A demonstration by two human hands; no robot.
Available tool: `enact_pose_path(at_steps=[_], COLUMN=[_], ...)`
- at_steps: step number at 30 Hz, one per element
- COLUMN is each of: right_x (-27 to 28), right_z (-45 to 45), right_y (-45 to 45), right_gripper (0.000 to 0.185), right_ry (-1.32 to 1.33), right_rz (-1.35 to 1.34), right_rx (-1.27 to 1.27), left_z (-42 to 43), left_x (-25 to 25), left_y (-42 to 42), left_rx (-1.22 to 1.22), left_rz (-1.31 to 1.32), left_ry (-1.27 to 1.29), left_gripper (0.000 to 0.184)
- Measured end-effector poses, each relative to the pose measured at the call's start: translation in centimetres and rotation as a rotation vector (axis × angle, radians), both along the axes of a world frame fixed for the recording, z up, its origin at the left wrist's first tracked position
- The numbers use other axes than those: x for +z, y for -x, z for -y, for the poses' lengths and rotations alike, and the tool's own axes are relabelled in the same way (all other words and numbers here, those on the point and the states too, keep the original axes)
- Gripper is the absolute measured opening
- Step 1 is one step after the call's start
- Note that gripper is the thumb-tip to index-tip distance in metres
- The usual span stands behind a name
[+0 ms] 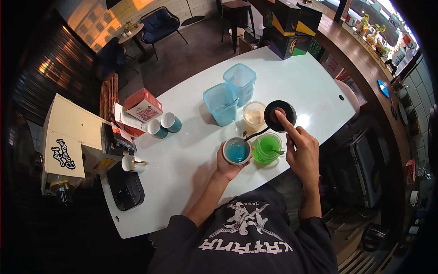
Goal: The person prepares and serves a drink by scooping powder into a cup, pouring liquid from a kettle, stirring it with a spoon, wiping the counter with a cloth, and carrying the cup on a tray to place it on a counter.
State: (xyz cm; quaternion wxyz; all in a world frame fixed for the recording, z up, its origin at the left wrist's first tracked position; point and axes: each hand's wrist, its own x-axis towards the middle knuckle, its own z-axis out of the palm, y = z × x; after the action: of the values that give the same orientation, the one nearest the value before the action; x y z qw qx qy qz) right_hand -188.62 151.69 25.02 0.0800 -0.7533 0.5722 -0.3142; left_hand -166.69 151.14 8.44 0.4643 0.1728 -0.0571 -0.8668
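My left hand (228, 166) is wrapped round a small cup (237, 150) with blue liquid in it. Over the table, my right hand (299, 146) holds a black kettle (273, 124), one finger resting on its lid. The kettle's thin spout reaches down to the cup's rim. Just right of the cup stands a clear container of green liquid (267, 148) with a green spoon in it, partly below the kettle. Behind the spout is a clear tub (254, 115) with pale contents. Farther back stand two light blue plastic containers (220, 105) (239, 80).
On the white table (182, 182), two teal cups (171, 122) (157, 129) stand left near a red box (143, 105). A white mug (133, 163) and a black tray (125, 187) lie farther left, beside a cream machine (66, 146). Black boxes (292, 29) stand at the far end.
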Motion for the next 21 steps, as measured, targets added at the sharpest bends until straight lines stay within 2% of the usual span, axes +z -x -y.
enact_pose_path(at_steps=[4,6,12,14,16,21], right_x=[-0.4,-0.6,-0.8,-0.9,-1.3,-2.4], right_z=[0.0,0.0,0.4,0.6,0.8,1.2], right_y=[0.1,0.1,-0.1,0.0,0.5,2.6], right_gripper=[0.081,0.081,0.079,0.079,0.077,0.072], right_ry=[-0.024,-0.057,-0.076,-0.093,-0.077,-0.237], right_rz=[-0.013,-0.006,0.121,0.27,0.298,0.638], right_rx=[0.014,0.02,-0.002,-0.006,0.015,-0.02], left_z=[0.3,0.3,0.6,0.7,0.9,1.1], left_x=[-0.1,0.2,0.0,-0.1,-0.1,0.1], left_y=[-0.1,-0.2,-0.2,-0.2,-0.2,0.0], left_rx=[0.012,0.053,0.064,0.057,0.047,0.04], left_rz=[-0.039,-0.038,-0.082,-0.097,-0.112,-0.123], left_ry=[0.034,-0.042,-0.042,-0.032,-0.023,0.013], left_gripper=[0.067,0.068,0.068,0.069,0.069,0.069])
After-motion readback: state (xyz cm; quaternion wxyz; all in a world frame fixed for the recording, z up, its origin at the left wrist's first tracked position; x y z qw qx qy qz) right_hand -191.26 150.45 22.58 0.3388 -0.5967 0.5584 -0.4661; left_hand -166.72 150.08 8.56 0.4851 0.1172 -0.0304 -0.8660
